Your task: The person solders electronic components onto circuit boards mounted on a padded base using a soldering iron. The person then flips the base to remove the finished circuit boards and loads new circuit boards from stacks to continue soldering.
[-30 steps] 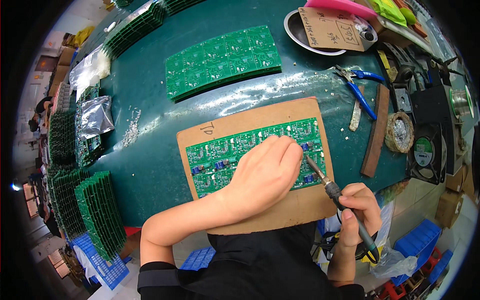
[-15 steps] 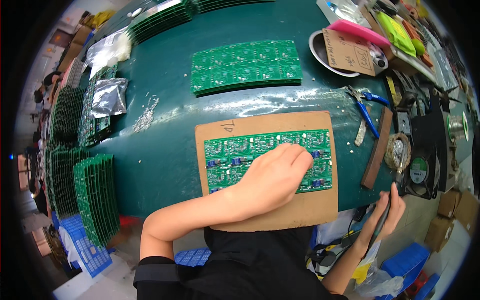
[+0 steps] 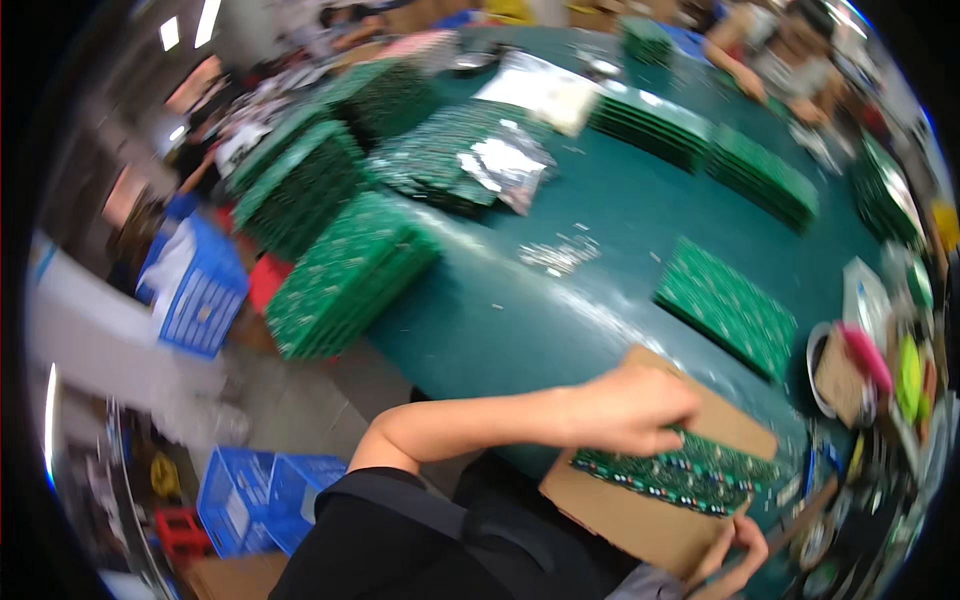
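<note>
A green circuit board (image 3: 670,475) with small parts on it is over a brown cardboard sheet (image 3: 615,515) at the lower right. It looks tilted, its near edge towards me. My left hand (image 3: 635,410) is closed on the far left edge of the board, fingers curled over it. My right hand (image 3: 735,555) is at the board's near right corner, thumb and fingers closed around that corner. No tool shows in either hand. Beyond the cardboard lies a short stack of green boards (image 3: 725,310). Motion blurs the picture.
Stacked boards (image 3: 350,275) stand at the table's left edge, more (image 3: 655,125) at the back. Small clippings (image 3: 560,255) and a silvery bag (image 3: 505,165) lie between. Blue crates (image 3: 265,495) stand lower left. Another person (image 3: 780,60) sits across the table. A bowl (image 3: 825,370) is at right.
My view has swung to the left. My right hand has let go of the soldering iron and come to the board. My left hand has moved to its edge, and the board now looks tilted.
</note>
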Motion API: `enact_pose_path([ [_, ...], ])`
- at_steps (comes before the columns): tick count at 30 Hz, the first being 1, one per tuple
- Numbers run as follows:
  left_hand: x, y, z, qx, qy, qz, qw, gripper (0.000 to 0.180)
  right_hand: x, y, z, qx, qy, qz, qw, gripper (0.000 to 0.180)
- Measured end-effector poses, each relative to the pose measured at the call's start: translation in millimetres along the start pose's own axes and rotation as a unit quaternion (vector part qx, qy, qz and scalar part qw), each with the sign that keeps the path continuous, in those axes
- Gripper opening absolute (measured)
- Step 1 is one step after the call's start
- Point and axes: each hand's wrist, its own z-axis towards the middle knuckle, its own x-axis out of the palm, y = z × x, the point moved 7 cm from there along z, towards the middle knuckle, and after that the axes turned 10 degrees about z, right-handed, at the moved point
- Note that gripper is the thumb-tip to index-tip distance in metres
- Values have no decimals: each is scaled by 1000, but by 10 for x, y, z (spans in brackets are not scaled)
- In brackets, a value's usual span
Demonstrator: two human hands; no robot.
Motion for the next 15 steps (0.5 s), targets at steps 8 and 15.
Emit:
enact_pose_path([
  [8, -1410, -726, -1582, -49, -338, 456, 822, 23, -120, 454, 194, -114, -84, 92, 986, 12],
  [15, -1929, -253, -2803, -186, -269, 705, 629, 24, 35, 426, 218, -106, -71, 129, 983, 12],
])
